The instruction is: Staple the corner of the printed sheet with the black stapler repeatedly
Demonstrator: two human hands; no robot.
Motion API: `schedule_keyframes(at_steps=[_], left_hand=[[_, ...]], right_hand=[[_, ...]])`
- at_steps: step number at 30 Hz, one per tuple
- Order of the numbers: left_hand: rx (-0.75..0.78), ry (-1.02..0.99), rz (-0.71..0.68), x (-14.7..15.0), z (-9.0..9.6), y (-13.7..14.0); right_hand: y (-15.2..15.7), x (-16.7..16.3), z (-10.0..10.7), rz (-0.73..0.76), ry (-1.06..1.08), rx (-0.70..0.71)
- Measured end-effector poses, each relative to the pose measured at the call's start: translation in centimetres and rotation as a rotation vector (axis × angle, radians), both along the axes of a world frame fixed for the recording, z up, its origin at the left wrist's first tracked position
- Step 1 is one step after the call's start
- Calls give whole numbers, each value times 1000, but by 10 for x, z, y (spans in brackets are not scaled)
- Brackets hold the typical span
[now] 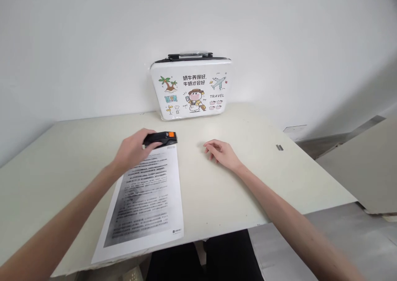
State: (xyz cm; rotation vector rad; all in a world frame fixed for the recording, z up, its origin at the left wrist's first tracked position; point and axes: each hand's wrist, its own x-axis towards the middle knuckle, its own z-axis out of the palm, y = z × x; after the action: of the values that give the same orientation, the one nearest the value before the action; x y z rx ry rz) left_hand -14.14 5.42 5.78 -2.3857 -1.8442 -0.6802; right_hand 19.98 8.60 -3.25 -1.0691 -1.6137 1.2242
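A black stapler (159,139) with an orange patch at its right end is in my left hand (133,148), fingers and thumb wrapped round it. It hovers at or just over the top edge of a printed sheet of paper (142,202); whether it touches the paper I cannot tell. The sheet lies with dense text facing up, its lower edge near the front edge of the table. To the right of the paper, my right hand (221,153) is held over the table with loosely curled fingers, slightly apart, and nothing in it.
A white case (192,90) with cartoon prints and a black handle leans against the wall (93,45) at the back of the pale table (242,198). A small grey strip of staples (279,147) lies towards the right edge. Beyond that edge is a pale board (366,169).
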Motion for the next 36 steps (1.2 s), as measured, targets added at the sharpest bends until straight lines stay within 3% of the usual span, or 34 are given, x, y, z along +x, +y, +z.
schedule_keyframes(at_steps=[4,8,15,19,24,29,36], left_hand=[[-56,-46,-161,62,-7,-15],[-135,-65,-232,114,-19,-25],[-202,-114,-282,160,-38,-25],[-205,-194,-299,165,-46,-21],[-243,-273,-315,141,-48,-21],[-236,-230,-349,114,-50,-21],[-193,-204,-384,113,-51,-21]], right_hand=[[2,1,1,-72,125,-12],[3,7,6,-123,185,-16],[4,17,11,-77,254,-64],[5,19,9,-58,230,-50],[7,20,5,-29,185,-32],[6,22,1,-46,113,-12],[-10,26,13,1,49,20]])
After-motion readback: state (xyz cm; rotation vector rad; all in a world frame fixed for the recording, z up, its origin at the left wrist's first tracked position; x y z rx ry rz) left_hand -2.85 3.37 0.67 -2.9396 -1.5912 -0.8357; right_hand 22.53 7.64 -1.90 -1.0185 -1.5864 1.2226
